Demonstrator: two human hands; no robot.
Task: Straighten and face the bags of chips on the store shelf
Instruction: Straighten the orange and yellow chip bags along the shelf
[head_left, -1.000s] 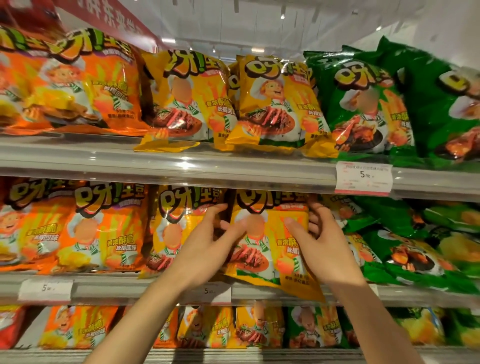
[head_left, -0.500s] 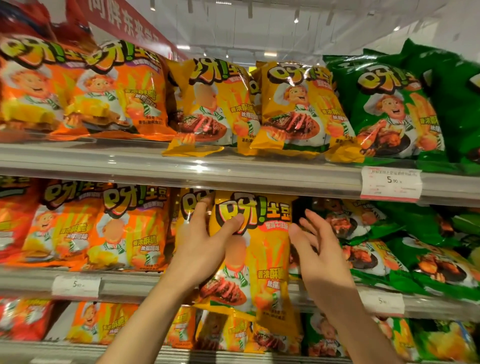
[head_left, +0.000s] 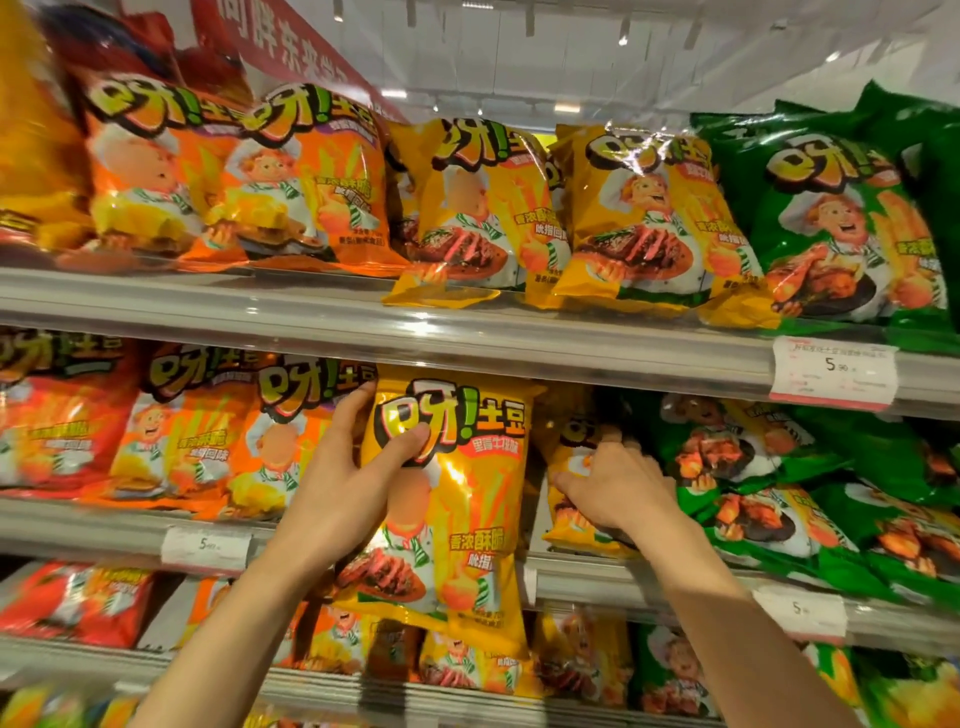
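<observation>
A yellow chip bag (head_left: 467, 499) hangs upright in front of the middle shelf (head_left: 623, 582), pulled out past its edge. My left hand (head_left: 348, 478) grips its upper left side, thumb across the logo. To its right, my right hand (head_left: 618, 488) reaches into the shelf and rests on a second yellow bag (head_left: 563, 462) that leans back there; whether the fingers grip it I cannot tell. Orange bags (head_left: 208, 431) stand to the left and green bags (head_left: 769, 483) lie slumped to the right.
The top shelf (head_left: 363, 322) carries orange, yellow and green bags facing forward, with a price tag (head_left: 834, 371) on its rail. More bags fill the lower shelf (head_left: 363, 691). Price tags (head_left: 205, 548) sit on the middle rail.
My left hand has drawn the yellow bag further out and down from the shelf. My right hand has left that bag and moved right, onto the yellow bag behind it.
</observation>
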